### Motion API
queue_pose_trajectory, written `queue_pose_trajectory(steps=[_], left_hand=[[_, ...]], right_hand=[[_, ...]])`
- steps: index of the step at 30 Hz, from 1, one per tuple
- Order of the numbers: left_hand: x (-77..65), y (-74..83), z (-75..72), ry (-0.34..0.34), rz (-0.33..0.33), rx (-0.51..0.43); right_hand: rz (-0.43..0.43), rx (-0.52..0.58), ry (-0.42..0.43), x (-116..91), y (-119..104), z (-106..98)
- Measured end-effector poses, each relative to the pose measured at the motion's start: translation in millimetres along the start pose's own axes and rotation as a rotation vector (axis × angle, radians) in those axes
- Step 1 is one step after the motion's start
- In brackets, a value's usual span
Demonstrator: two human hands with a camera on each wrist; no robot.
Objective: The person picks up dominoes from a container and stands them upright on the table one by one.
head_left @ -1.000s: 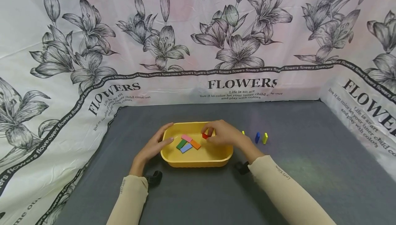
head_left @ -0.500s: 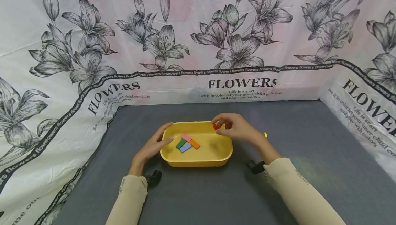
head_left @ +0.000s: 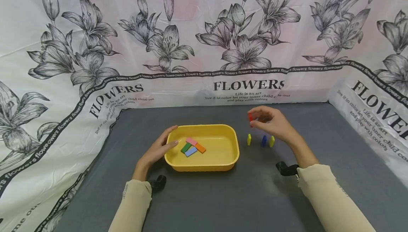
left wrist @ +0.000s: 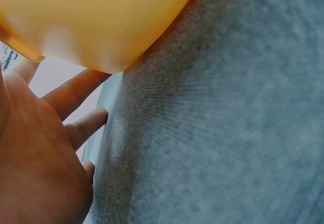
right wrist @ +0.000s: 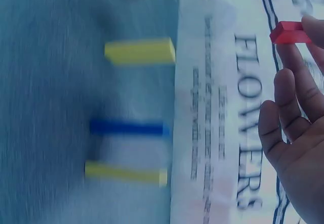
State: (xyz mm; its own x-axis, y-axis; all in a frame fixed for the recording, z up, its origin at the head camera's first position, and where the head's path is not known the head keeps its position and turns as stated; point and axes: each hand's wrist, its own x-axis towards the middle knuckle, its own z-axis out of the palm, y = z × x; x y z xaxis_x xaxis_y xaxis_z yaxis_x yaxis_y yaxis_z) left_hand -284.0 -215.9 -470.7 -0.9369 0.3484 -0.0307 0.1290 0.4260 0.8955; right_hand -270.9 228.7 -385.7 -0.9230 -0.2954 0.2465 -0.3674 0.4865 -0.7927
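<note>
My left hand (head_left: 161, 146) grips the left end of a yellow plastic bin (head_left: 220, 167), thumb over the rim and fingers along the outside. In the left wrist view its spread fingers (left wrist: 71, 95) reach under the bin's wall (left wrist: 101, 26). Up above the table, right of the bin, my right hand (head_left: 274, 121) pinches a red domino block (head_left: 250, 117) between thumb and fingers; the block (right wrist: 289, 32) also shows in the right wrist view. Below that hand two yellow domino blocks and a blue domino block (head_left: 264, 140) stand upright on the table, one yellow block (head_left: 249, 139) apart on the left.
Inside the bin, toward its left, lie flat pink (head_left: 191, 141), green (head_left: 186, 147), orange (head_left: 200, 148) and light blue domino blocks (head_left: 191, 152). A flower-printed cloth (head_left: 178, 94) hangs behind and along the sides of the dark grey table (head_left: 204, 203).
My right hand has lifted the red domino block out of the bin and carried it to the right, over the standing blocks. My left hand stays at the bin's left end.
</note>
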Motion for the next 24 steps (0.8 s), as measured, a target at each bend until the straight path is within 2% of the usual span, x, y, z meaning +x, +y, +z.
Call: queue_pose_trajectory(steps=[6, 14, 18, 24], left_hand=[[-1.0, 0.1, -1.3, -0.002, -0.001, 0.003], [-2.0, 1.0, -1.5, 0.002, -0.007, 0.024], [-1.0, 1.4, -0.6, 0.003, -0.019, 0.009], [-0.4, 0.5, -0.2, -0.007, -0.008, 0.001]], right_hand=[[0.072, -0.008, 0.095, -22, 18, -24], [0.123, 0.000, 0.141, -48, 51, -40], [0.163, -0.016, 0.127, -58, 62, -46], [0.211, -0.070, 0.060, -65, 76, -47]])
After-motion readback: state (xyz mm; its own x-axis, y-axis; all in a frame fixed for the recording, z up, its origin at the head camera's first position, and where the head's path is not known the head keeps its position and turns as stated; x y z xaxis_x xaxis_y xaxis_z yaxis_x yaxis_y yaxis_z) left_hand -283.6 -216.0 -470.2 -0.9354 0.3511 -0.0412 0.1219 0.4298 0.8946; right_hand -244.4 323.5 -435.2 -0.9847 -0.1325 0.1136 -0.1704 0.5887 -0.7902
